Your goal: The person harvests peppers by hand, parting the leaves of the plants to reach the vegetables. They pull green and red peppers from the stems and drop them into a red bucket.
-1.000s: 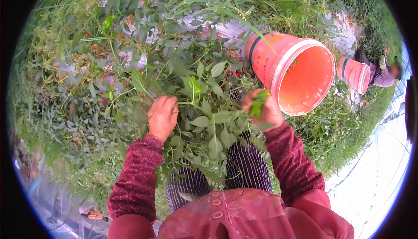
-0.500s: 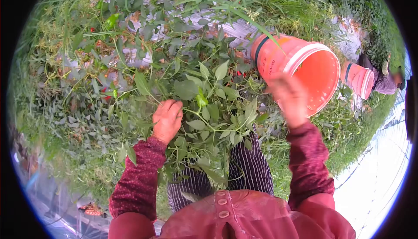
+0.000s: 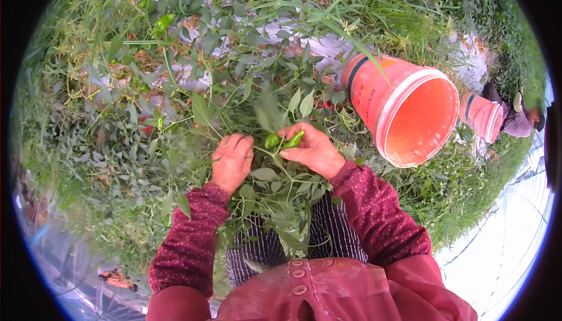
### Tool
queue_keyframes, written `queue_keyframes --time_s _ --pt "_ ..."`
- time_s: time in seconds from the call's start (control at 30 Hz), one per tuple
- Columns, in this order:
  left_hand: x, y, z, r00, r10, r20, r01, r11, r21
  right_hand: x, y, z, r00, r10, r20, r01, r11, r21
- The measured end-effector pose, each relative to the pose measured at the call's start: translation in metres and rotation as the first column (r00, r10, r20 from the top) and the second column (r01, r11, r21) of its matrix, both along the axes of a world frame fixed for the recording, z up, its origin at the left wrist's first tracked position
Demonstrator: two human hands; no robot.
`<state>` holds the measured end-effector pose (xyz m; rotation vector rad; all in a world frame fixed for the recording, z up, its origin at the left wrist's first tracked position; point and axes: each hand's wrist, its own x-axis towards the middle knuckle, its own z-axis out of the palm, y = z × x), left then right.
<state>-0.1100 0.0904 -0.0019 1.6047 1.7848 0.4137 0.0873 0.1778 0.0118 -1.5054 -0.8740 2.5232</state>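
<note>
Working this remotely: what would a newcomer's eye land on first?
Probably the big orange-red bucket, right of centre, its mouth facing the camera. Next, the bright green pepper between the right hand's thumb and fingers near centre, with the left hand close by among the leaves.

Right hand (image 3: 310, 150) at green pepper (image 3: 294, 140); left hand (image 3: 232, 160) on plant stem (image 3: 260, 149). Orange bucket (image 3: 374, 95) to right.

Wearing dark red sleeves (image 3: 190, 239) covered in pale speckles, narrowing into snug cuffs (image 3: 345, 173) just behind the left grip (image 3: 249, 145) and right grip (image 3: 283, 143). Farther back, showing a glossy, plainer red garment (image 3: 351, 289) with round buttons (image 3: 300, 273), and dark trousers (image 3: 336, 230) with thin white stripes.
</note>
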Motion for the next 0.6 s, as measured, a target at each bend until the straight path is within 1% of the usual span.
queue_keyframes --time_s 0.07,0.1,0.13,0.2,0.27,0.33,0.4,0.47,0.5,0.53,0.6 --pt "0.000 0.000 -0.001 0.999 0.035 0.014 -0.035 0.999 0.017 0.003 0.002 0.007 0.988 -0.151 -0.007 0.151 0.988 -0.003" --pt "0.000 0.001 -0.001 0.999 0.032 0.014 -0.033 0.999 0.018 0.005 0.001 0.009 0.969 -0.246 -0.011 0.244 0.966 -0.090" --pt "-0.001 0.003 -0.001 0.999 0.022 0.031 -0.023 1.000 0.010 0.004 -0.002 0.012 0.969 -0.247 -0.013 0.245 0.966 -0.088" --pt "-0.003 0.003 0.000 0.999 0.011 0.047 -0.011 1.000 -0.003 0.003 -0.009 0.017 0.895 -0.445 0.019 0.431 0.855 -0.289" --pt "-0.002 0.004 0.001 0.997 -0.042 0.068 0.043 0.999 -0.016 0.007 -0.010 0.023 0.904 -0.424 0.046 0.421 0.868 -0.264" --pt "0.003 0.002 -0.002 0.995 -0.039 0.089 0.041 0.999 -0.012 0.009 -0.011 0.030 0.948 -0.313 0.064 0.313 0.950 0.000" --pt "0.006 0.001 -0.003 0.993 -0.036 0.113 0.038 0.999 -0.013 0.005 -0.013 0.039 0.946 -0.311 0.093 0.312 0.950 0.002" --pt "0.007 0.002 -0.004 0.991 -0.062 0.116 0.060 0.998 0.019 0.005 -0.017 0.040 0.964 -0.222 0.146 0.190 0.960 0.206" --pt "0.007 0.003 -0.004 0.992 -0.058 0.114 0.056 0.998 0.021 0.004 -0.017 0.043 0.967 -0.175 0.183 0.131 0.964 0.232" --pt "0.006 0.002 -0.003 0.991 -0.055 0.123 0.053 0.998 0.021 0.004 -0.019 0.046 0.968 -0.173 0.183 0.129 0.965 0.230" --pt "0.001 -0.003 -0.003 0.990 -0.050 0.134 0.048 0.999 0.018 0.006 -0.021 0.051 0.938 -0.316 0.146 0.239 0.890 0.389"
